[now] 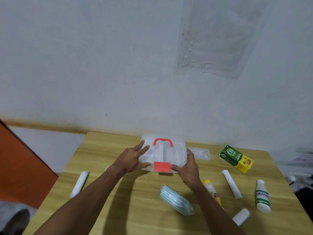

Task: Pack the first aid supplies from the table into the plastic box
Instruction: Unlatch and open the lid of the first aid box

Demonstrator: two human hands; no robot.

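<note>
A clear plastic box (pixel 176 150) with a red handle and a red front latch stands closed at the back middle of the wooden table (pixel 118 192). My left hand (pixel 132 158) rests on its left side, fingers spread over the lid. My right hand (pixel 188 168) grips its front right corner, thumb near the latch. Around it lie a white roll (pixel 79 184), a green-striped bandage roll (pixel 176 201), a yellow tube (pixel 211 190), a second white roll (pixel 231 184), a white bottle (pixel 262 195), a small white container (pixel 241 216) and a green-yellow carton (pixel 236 158).
A clear flat tray (pixel 199 152) with white sticks lies just right of the box. A pale wall rises right behind the table. An orange panel (pixel 17 163) stands at the left, beyond the table's left edge.
</note>
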